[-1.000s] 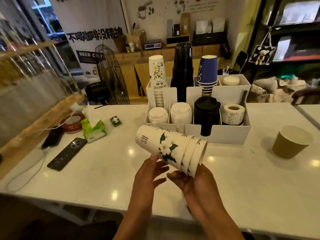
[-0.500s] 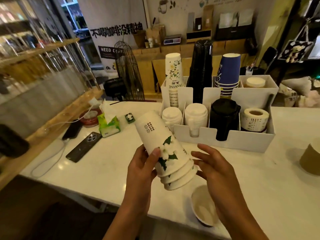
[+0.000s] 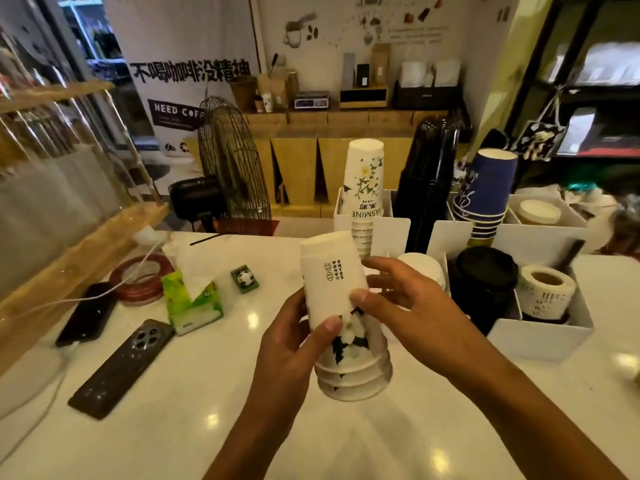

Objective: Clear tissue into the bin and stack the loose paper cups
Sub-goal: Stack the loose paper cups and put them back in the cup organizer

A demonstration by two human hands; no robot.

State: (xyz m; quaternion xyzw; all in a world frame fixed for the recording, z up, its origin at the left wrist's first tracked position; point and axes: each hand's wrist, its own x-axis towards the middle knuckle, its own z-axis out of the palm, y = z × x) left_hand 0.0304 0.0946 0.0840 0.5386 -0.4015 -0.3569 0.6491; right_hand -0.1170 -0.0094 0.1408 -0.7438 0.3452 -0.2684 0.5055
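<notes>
A nested stack of white paper cups (image 3: 334, 292) with a jasmine flower print stands upside down, rims toward the white counter (image 3: 194, 386). My left hand (image 3: 294, 344) grips its lower left side, thumb on the print. My right hand (image 3: 398, 303) holds its right side, thumb on the front, fingers behind. A taller stack of the same cups (image 3: 363, 181) stands inverted in the white organiser (image 3: 540, 337) behind. A green tissue pack (image 3: 190, 303) lies to the left with a tissue sticking out. No bin is in view.
The organiser also holds a black cup stack (image 3: 429, 181), blue cups (image 3: 485, 192), black lids (image 3: 485, 275), white lids (image 3: 426, 268) and a label roll (image 3: 545, 289). Two phones (image 3: 124, 365) (image 3: 86, 313) with a cable lie at the left. A tape roll (image 3: 142, 275) and fan (image 3: 228, 168) stand behind.
The cup stack has turned from tilted to nearly upright, rims down, and sunk toward the counter. My right hand, open beside it half a second ago, has closed on its side.
</notes>
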